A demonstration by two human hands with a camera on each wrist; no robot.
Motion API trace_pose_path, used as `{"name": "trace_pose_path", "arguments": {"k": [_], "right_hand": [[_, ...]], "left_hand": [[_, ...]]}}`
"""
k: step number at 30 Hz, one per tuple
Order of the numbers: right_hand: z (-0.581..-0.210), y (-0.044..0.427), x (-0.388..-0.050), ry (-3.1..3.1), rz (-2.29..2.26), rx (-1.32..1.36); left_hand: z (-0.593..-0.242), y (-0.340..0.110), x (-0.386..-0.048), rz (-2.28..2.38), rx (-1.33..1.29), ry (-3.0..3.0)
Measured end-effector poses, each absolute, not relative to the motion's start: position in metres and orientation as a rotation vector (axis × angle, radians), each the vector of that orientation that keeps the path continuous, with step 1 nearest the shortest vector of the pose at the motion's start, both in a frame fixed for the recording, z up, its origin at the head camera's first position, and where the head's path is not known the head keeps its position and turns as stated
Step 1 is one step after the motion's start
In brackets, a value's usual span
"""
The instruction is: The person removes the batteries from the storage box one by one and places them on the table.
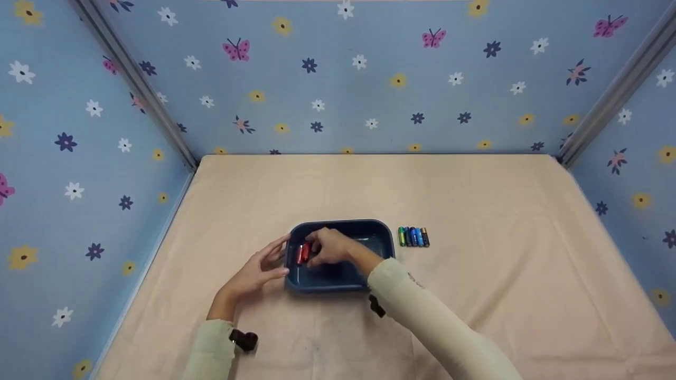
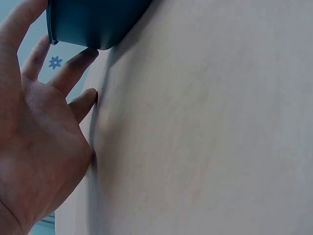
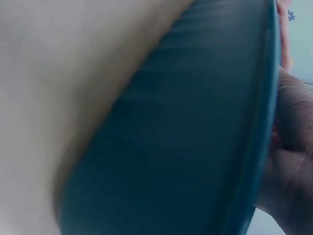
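A dark blue rectangular tray (image 1: 327, 288) stands on the cloth-covered table. Inside it, near the left wall, two red batteries (image 1: 300, 255) lie side by side. My right hand (image 1: 331, 247) reaches over the tray's right side, thumb and finger pinching the right one of these red batteries at its ends. My left hand (image 1: 259, 271) has its fingers spread and touches the tray's left end; in the left wrist view, fingertips meet the tray's outer wall (image 2: 93, 22). In the right wrist view, the tray's side (image 3: 171, 127) hides most of the right hand.
To the right of the tray, several batteries (image 1: 414, 237) in green, blue and black lie in a row. A beige cloth (image 1: 501, 221) covers the table. Blue flowered panels (image 1: 364, 79) stand at the back and both sides.
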State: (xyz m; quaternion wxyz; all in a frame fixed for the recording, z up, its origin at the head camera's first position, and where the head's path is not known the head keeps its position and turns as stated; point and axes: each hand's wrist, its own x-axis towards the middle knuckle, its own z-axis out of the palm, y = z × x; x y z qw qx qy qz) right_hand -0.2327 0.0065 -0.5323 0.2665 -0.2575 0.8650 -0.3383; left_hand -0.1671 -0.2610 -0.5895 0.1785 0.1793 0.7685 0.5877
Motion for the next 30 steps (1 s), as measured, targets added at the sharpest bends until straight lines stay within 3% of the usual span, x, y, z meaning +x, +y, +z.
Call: {"name": "trace_pose_path", "arguments": {"k": [4, 15, 25, 30], "right_hand": [[-0.536, 0.002, -0.233, 2.350, -0.941, -0.646], [-0.594, -0.013, -0.253, 2.471, -0.852, -0.586], [-0.541, -0.019, -0.218, 2.540, -0.827, -0.390], [-0.534, -0.017, -0.213, 2.527, -0.829, -0.405]], "left_hand": [[-0.589, -0.261, -0.167, 1.658, 0.505, 2.178], [-0.588, -0.262, -0.166, 1.623, 0.474, 2.214], [-0.590, -0.261, -0.167, 1.677, 0.519, 2.159], [-0.588, -0.262, -0.167, 1.664, 0.511, 2.174]]}}
